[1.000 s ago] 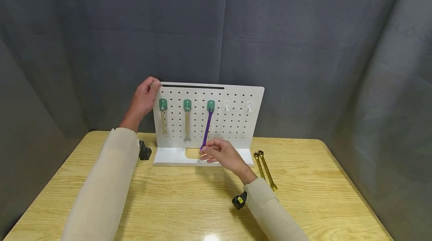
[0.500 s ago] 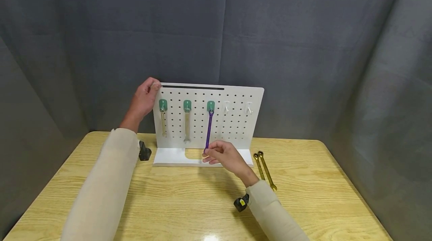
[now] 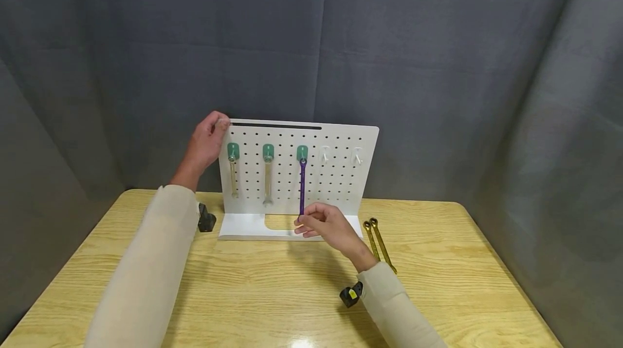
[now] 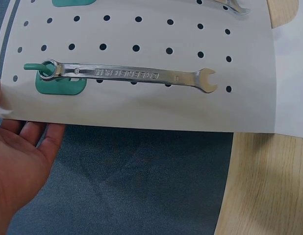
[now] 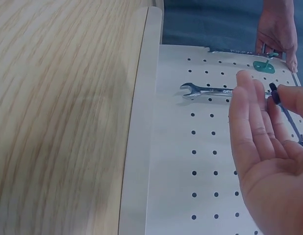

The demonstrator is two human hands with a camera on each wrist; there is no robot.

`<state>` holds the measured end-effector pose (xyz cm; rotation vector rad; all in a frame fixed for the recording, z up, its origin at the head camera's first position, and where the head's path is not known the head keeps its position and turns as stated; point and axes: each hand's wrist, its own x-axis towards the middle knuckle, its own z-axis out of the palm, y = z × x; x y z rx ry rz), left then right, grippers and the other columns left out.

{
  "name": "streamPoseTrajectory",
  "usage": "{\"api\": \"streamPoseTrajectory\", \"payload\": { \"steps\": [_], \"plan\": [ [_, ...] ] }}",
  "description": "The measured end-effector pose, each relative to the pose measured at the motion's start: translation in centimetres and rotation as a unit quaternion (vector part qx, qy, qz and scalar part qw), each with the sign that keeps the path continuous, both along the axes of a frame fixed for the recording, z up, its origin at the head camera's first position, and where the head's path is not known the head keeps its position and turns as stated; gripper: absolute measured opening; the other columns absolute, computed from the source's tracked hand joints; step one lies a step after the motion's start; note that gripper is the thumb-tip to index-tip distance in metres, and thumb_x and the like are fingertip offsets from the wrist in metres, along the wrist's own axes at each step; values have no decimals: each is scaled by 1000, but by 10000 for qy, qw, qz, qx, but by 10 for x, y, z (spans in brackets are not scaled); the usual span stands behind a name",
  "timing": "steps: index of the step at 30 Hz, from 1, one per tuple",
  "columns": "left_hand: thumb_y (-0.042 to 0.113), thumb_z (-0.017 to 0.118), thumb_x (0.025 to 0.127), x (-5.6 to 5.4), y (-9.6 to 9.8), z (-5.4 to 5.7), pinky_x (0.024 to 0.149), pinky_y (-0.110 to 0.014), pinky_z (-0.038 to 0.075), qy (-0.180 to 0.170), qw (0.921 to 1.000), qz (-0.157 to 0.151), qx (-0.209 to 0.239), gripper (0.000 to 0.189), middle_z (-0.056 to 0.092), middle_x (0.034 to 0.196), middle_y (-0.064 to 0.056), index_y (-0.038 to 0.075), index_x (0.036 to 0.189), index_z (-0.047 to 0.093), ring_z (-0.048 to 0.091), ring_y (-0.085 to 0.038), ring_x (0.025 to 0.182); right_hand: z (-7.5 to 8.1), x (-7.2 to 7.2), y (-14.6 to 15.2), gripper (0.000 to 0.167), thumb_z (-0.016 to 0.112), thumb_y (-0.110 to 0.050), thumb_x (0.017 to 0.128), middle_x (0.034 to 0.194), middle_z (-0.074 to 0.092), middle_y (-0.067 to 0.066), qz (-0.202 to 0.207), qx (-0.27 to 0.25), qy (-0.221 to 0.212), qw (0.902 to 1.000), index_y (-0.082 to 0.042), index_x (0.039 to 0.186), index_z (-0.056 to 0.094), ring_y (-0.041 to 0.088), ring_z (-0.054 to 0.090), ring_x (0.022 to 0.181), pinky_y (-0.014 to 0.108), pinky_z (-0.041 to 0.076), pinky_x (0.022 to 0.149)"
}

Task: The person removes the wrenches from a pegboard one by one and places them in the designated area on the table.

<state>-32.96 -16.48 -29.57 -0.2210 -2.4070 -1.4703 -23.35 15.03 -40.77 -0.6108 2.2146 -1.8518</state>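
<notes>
R hand (image 3: 328,226)'s pinching the purple wrench (image 3: 303,188) by its bottom end, thumb + index clamped on it, other fingers straightish. Wrench is running nearly upright to the middle green hook (image 3: 302,151); can't tell if it's fully seated. L hand (image 3: 206,139)'s gripping the pegboard (image 3: 287,174)'s top-left corner, fingers behind. IMO you'd wanna be bracing the board firmly, tugging lightly n checking the top's caught b4 letting go.
</notes>
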Motion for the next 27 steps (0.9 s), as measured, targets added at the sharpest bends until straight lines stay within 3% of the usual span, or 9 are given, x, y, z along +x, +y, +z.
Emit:
{"api": "streamPoseTrajectory", "payload": {
  "steps": [18,27],
  "plan": [
    [45,41,110,0,1,-1,85,-44,38,-91,9999,11,69,39,48,115,-14,12,128,51,49,-32,107,9,10,-1,14,66,-8,100,101,73,13,-190,-307,353,9987,4,109,64,28,71,93,43,57,83],
    [40,41,112,-2,0,-2,82,-40,36,225,9997,-89,-27,38,47,107,-13,6,124,52,48,-29,101,15,14,-3,23,70,-4,96,97,72,11,-402,-351,291,9981,8,114,61,31,71,90,41,58,81]
  ]
}}
